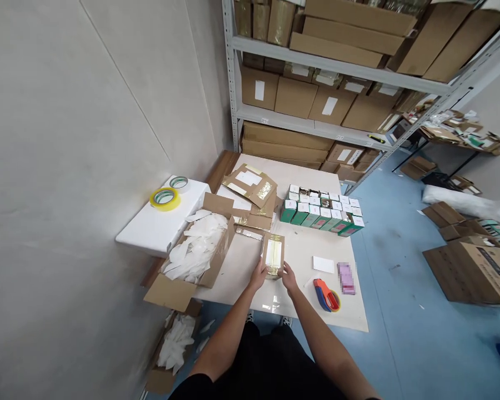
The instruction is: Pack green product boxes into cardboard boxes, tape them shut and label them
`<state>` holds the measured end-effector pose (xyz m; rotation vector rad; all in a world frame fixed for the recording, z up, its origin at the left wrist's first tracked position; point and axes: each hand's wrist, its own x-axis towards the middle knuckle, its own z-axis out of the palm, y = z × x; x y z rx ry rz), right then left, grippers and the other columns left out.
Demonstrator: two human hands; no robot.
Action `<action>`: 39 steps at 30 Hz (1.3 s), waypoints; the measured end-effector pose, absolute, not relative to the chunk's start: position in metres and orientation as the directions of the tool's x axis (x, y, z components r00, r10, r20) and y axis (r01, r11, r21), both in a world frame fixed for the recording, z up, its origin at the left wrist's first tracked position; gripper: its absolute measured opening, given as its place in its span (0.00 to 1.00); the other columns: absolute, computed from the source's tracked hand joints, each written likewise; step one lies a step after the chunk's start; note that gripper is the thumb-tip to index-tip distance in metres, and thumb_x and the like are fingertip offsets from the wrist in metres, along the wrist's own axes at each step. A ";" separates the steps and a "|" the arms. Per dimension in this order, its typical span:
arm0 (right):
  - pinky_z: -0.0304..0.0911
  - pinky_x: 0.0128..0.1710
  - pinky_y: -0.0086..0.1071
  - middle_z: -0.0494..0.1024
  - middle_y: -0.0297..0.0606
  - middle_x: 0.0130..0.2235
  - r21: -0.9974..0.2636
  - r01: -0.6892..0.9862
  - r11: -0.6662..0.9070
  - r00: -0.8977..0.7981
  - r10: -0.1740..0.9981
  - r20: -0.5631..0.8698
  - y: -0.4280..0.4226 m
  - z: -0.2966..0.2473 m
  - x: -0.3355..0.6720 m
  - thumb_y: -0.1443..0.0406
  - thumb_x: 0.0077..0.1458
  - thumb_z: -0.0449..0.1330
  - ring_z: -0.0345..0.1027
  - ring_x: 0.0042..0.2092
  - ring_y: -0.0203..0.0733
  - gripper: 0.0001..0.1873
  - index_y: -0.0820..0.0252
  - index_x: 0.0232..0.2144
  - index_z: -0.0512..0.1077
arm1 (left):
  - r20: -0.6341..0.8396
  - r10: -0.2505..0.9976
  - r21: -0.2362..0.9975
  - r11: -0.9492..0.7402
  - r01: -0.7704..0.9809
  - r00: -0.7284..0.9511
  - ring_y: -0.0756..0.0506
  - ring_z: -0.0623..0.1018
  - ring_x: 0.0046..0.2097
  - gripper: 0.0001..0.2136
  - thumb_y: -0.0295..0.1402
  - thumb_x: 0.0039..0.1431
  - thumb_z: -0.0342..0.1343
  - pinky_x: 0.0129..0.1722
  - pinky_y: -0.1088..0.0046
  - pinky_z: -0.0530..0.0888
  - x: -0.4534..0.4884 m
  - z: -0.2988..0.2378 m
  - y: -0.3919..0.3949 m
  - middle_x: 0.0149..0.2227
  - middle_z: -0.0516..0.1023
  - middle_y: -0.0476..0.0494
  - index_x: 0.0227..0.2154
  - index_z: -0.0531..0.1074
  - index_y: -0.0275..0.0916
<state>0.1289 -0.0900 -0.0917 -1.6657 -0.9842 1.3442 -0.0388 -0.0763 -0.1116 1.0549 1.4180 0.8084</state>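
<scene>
A small brown cardboard parcel (274, 253) with a white label and shiny tape lies on the white table (300, 244) in front of me. My left hand (259, 274) grips its near left corner, fingers closed on it. Its near right corner is gripped by my right hand (288, 276) in the same way. A red and blue tape dispenser (325, 294) lies just right of my right hand. Beyond the parcel stands a block of several green and white small boxes (321, 210).
An open carton of white padded bags (198, 249) sits at the table's left. Flattened cardboard pieces (250, 186) lie behind it. Tape rolls (165, 198) rest on a white ledge by the wall. Shelves of brown cartons (316, 100) rise at the back. Boxes litter the blue floor (400, 289).
</scene>
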 end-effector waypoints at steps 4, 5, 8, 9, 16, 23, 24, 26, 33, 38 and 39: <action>0.75 0.45 0.43 0.82 0.47 0.51 -0.926 0.016 -0.376 0.160 0.916 -0.369 -0.088 -0.086 0.139 0.57 0.46 0.62 0.78 0.47 0.53 0.35 0.57 0.57 0.70 | -0.303 0.950 0.941 0.286 0.181 0.076 0.41 0.63 0.70 0.31 0.41 0.64 0.54 0.68 0.61 0.62 -0.037 -0.103 -0.080 0.70 0.63 0.45 0.70 0.60 0.46; 0.75 0.44 0.43 0.82 0.47 0.51 -0.932 0.013 -0.362 0.141 0.924 -0.357 -0.085 -0.083 0.142 0.57 0.46 0.62 0.78 0.47 0.53 0.33 0.56 0.57 0.70 | -0.311 0.948 0.936 0.293 0.196 0.066 0.42 0.65 0.70 0.30 0.42 0.65 0.53 0.67 0.62 0.63 -0.035 -0.101 -0.080 0.69 0.64 0.45 0.69 0.60 0.46; 0.75 0.43 0.42 0.81 0.47 0.50 -0.936 0.056 -0.347 0.063 0.937 -0.344 -0.073 -0.069 0.155 0.56 0.47 0.61 0.78 0.46 0.52 0.31 0.56 0.55 0.71 | -0.320 0.947 0.924 0.310 0.225 0.009 0.42 0.69 0.67 0.31 0.43 0.66 0.50 0.65 0.64 0.65 -0.023 -0.090 -0.083 0.68 0.67 0.42 0.70 0.58 0.43; 0.75 0.43 0.41 0.81 0.47 0.50 -0.937 0.072 -0.342 0.038 0.940 -0.340 -0.069 -0.064 0.160 0.56 0.48 0.60 0.78 0.46 0.51 0.31 0.57 0.54 0.70 | -0.307 0.951 0.924 0.304 0.233 -0.022 0.42 0.70 0.67 0.32 0.44 0.67 0.50 0.65 0.64 0.66 -0.018 -0.086 -0.085 0.68 0.67 0.41 0.71 0.56 0.42; 0.74 0.46 0.44 0.77 0.47 0.57 -0.970 0.007 -0.242 -0.153 0.959 -0.240 -0.061 -0.044 0.187 0.56 0.50 0.62 0.75 0.50 0.51 0.33 0.55 0.58 0.67 | -0.192 0.929 0.945 0.262 0.196 -0.318 0.43 0.72 0.65 0.44 0.46 0.65 0.54 0.62 0.65 0.70 0.013 -0.041 -0.106 0.68 0.66 0.41 0.75 0.33 0.47; 0.71 0.53 0.46 0.76 0.46 0.58 -0.974 -0.093 -0.208 -0.315 0.934 -0.169 -0.071 -0.019 0.188 0.58 0.50 0.66 0.73 0.54 0.52 0.31 0.55 0.57 0.70 | -0.102 0.885 0.956 0.213 0.200 -0.454 0.42 0.66 0.69 0.38 0.45 0.66 0.53 0.64 0.67 0.68 0.024 -0.008 -0.141 0.72 0.59 0.47 0.74 0.45 0.47; 0.71 0.54 0.46 0.76 0.46 0.59 -0.975 -0.091 -0.205 -0.339 0.927 -0.163 -0.072 -0.014 0.186 0.57 0.50 0.66 0.73 0.54 0.52 0.31 0.55 0.57 0.70 | -0.085 0.878 0.962 0.194 0.189 -0.471 0.42 0.65 0.70 0.38 0.45 0.66 0.53 0.65 0.67 0.67 0.024 -0.005 -0.148 0.72 0.58 0.47 0.74 0.45 0.47; 0.70 0.55 0.46 0.75 0.46 0.60 -0.978 -0.080 -0.191 -0.395 0.907 -0.145 -0.077 -0.005 0.181 0.57 0.51 0.65 0.73 0.55 0.52 0.31 0.54 0.58 0.70 | -0.060 0.856 0.968 0.176 0.180 -0.513 0.41 0.62 0.71 0.37 0.45 0.67 0.54 0.66 0.66 0.66 0.022 0.001 -0.162 0.73 0.56 0.47 0.74 0.45 0.48; 0.70 0.56 0.47 0.74 0.45 0.61 -0.990 -0.068 -0.127 -0.584 0.809 -0.064 -0.107 0.024 0.137 0.57 0.52 0.66 0.71 0.56 0.52 0.30 0.54 0.57 0.70 | -0.029 0.707 0.975 0.177 0.137 -0.706 0.41 0.67 0.68 0.42 0.51 0.66 0.54 0.64 0.65 0.69 0.002 0.028 -0.223 0.72 0.60 0.41 0.75 0.38 0.49; 0.68 0.57 0.46 0.74 0.46 0.60 -0.991 -0.087 -0.099 -0.712 0.702 -0.007 -0.162 0.040 0.084 0.56 0.52 0.67 0.71 0.58 0.51 0.30 0.54 0.56 0.70 | -0.007 0.571 0.998 0.050 0.026 -0.821 0.41 0.73 0.64 0.49 0.49 0.64 0.58 0.62 0.63 0.71 -0.032 0.039 -0.298 0.69 0.64 0.35 0.74 0.28 0.47; 0.69 0.57 0.46 0.75 0.46 0.60 -0.990 -0.088 -0.109 -0.739 0.673 -0.008 -0.177 0.042 0.072 0.56 0.51 0.68 0.71 0.58 0.51 0.30 0.54 0.56 0.70 | -0.005 0.534 1.000 0.016 0.004 -0.845 0.40 0.73 0.64 0.49 0.48 0.63 0.60 0.62 0.62 0.71 -0.039 0.040 -0.317 0.69 0.65 0.34 0.74 0.30 0.47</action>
